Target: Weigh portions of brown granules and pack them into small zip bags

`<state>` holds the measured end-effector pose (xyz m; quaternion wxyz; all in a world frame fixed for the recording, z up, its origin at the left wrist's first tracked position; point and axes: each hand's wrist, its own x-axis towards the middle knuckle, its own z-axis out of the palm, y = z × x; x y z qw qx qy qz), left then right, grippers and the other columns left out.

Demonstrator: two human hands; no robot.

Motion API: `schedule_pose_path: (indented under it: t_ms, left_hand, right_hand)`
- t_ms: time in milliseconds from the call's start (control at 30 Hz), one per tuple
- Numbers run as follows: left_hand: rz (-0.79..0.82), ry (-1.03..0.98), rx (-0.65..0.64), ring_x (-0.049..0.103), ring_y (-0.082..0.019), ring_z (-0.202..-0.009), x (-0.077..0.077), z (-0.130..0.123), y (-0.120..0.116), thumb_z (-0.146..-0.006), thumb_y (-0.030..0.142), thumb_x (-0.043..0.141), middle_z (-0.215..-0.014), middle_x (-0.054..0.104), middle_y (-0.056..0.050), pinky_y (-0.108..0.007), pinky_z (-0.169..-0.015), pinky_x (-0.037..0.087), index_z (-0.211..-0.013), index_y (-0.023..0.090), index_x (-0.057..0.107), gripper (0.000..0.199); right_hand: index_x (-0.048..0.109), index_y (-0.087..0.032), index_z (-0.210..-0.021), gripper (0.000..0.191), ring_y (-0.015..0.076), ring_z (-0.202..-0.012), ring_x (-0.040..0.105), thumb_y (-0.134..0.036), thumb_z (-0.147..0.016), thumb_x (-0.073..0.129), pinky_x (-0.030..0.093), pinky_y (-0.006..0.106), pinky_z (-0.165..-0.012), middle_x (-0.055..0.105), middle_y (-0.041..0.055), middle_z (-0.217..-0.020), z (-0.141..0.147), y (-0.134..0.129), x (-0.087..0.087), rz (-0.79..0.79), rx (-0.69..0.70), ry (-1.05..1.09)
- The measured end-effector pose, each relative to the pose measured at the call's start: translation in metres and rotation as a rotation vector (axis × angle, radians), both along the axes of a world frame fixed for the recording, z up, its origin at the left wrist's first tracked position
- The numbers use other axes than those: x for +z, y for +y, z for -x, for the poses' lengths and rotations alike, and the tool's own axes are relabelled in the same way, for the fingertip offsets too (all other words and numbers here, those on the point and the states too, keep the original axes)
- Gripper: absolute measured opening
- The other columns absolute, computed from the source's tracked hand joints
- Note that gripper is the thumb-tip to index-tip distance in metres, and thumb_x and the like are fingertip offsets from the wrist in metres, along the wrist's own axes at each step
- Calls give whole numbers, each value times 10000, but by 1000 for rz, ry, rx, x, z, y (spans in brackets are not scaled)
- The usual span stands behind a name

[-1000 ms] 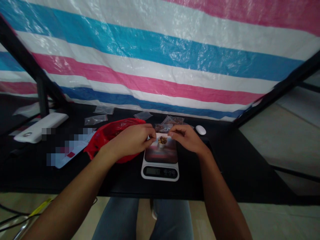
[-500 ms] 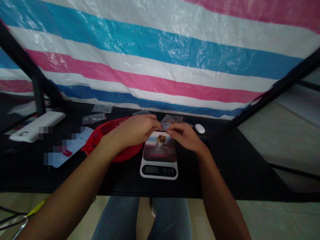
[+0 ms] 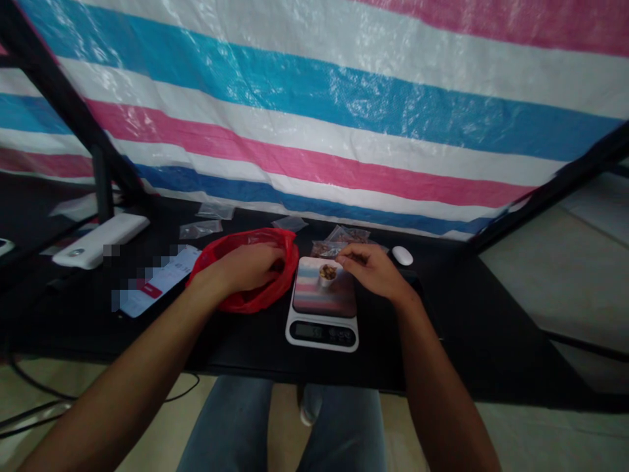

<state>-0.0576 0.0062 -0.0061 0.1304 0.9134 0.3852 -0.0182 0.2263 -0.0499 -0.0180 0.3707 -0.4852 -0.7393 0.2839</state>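
Note:
My left hand (image 3: 244, 269) rests at the mouth of a red plastic bag (image 3: 260, 299), its fingers hidden inside. A small white cup (image 3: 327, 275) holding brown pieces stands on the platform of a white digital kitchen scale (image 3: 322, 334). My right hand (image 3: 367, 269) hovers just right of the cup, thumb and forefinger drawn together, with nothing visible between them. Behind the scale lie clear plastic bags with brown contents (image 3: 340, 242).
The black tabletop (image 3: 236, 347) also holds several small clear bags, a white power bank (image 3: 101, 241), a white mouse (image 3: 402, 255) and a pixelated paper (image 3: 157, 282). A striped tarp (image 3: 314, 144) hangs behind the table. My jeans-covered legs lie below its front edge.
My left hand has moved left from above the cup to the red bag. My right hand has drawn slightly back from the cup, and the view has shifted slightly.

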Motion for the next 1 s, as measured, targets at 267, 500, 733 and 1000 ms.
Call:
schedule_pose_path:
  t_ms: [267, 500, 733, 1000]
  left_hand:
    - [-1, -12, -25, 742, -282, -1083, -1, 0, 5, -944, 139, 571, -1185, 791, -112, -362, -955, 558, -1120, 173, 779, 275]
    - [-7, -41, -12, 752, -225, -1002, 3, 16, 16, -923, 117, 581, -1121, 816, -72, -303, -945, 543, -1083, 212, 813, 297]
    - [100, -73, -53, 749, -207, -852, -3, 20, 14, -881, 67, 587, -996, 825, -70, -281, -819, 543, -985, 195, 825, 290]
    - [29, -53, -6, 760, -198, -950, 16, 24, 11, -915, 101, 605, -1061, 821, -48, -255, -859, 531, -1052, 210, 816, 274]
  right_hand:
    - [720, -158, -800, 233, 156, -671, 582, -321, -916, 600, 416, 260, -604, 687, 37, -756, -2, 0, 0, -11, -2, -10]
    - [712, -160, -783, 233, 152, -674, 572, -321, -915, 608, 412, 258, -609, 667, 24, -735, -2, 0, -2, -10, -8, -13]
    - [722, -162, -795, 240, 151, -652, 556, -333, -915, 603, 400, 262, -597, 669, 25, -728, 0, 1, -3, -6, -17, -32]
    - [723, -168, -797, 261, 153, -643, 564, -366, -916, 602, 399, 264, -587, 667, 25, -726, 0, 0, -1, 5, -44, -30]
